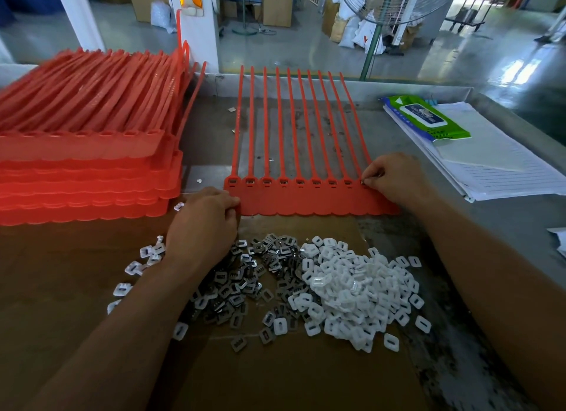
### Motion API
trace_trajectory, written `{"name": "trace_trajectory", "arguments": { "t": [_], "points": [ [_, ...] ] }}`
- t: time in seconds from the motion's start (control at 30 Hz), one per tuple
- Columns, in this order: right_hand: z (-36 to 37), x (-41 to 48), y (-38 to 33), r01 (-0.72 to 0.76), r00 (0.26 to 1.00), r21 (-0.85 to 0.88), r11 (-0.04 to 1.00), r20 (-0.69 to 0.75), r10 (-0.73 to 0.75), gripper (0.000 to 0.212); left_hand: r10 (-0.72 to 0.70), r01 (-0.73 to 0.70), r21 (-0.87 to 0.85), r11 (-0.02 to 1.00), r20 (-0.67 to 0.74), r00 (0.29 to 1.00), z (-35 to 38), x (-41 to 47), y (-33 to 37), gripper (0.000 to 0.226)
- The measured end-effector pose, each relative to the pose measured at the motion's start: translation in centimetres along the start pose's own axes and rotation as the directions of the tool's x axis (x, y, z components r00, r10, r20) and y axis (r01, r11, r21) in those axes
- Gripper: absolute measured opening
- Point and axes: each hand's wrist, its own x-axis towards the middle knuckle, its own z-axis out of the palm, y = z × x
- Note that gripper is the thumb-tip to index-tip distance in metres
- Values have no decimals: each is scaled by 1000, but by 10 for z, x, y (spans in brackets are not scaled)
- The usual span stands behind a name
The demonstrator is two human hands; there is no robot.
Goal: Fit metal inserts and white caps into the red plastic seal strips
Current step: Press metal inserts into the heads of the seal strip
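A red seal strip sheet lies flat in front of me, its several long tails pointing away. Most of its head sockets hold metal inserts. My left hand pinches the sheet's near left corner. My right hand pinches a small metal insert at the rightmost socket. On the brown cardboard nearer to me lie a pile of metal inserts and, to its right, a pile of white caps.
A tall stack of red seal sheets fills the left of the table. A green wipes pack rests on lined paper sheets at the right. Loose caps lie scattered near my left forearm. A fan stands beyond the table.
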Motion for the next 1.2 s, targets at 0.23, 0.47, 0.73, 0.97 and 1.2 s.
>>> {"name": "trace_trajectory", "arguments": {
  "t": [0.23, 0.47, 0.73, 0.97, 1.2],
  "points": [
    [1, -3, 0, -47, 994, 81, 996, -90, 54, 16, 6, -6, 0, 1000, -4, 1000, -1, -1, 0, 25],
    [3, -2, 4, -63, 993, 95, 994, -94, 72, 16, 4, -4, 2, 1000, -2, 1000, 0, 0, 0, 26],
    [0, -7, 7, -110, 991, 206, 972, -55, 124, 17, 7, -7, -3, 1000, -9, 1000, 0, 0, -1, 25],
    [-13, -26, 1, -69, 993, 212, 975, -76, 87, 19, 1, -1, -5, 1000, -9, 1000, 0, 0, -1, 25],
    [-18, -45, -29, 80, 995, 270, 959, 28, -91, 12, 0, 0, 4, 1000, -6, 1000, 0, 0, -1, 25]
  ]
}}
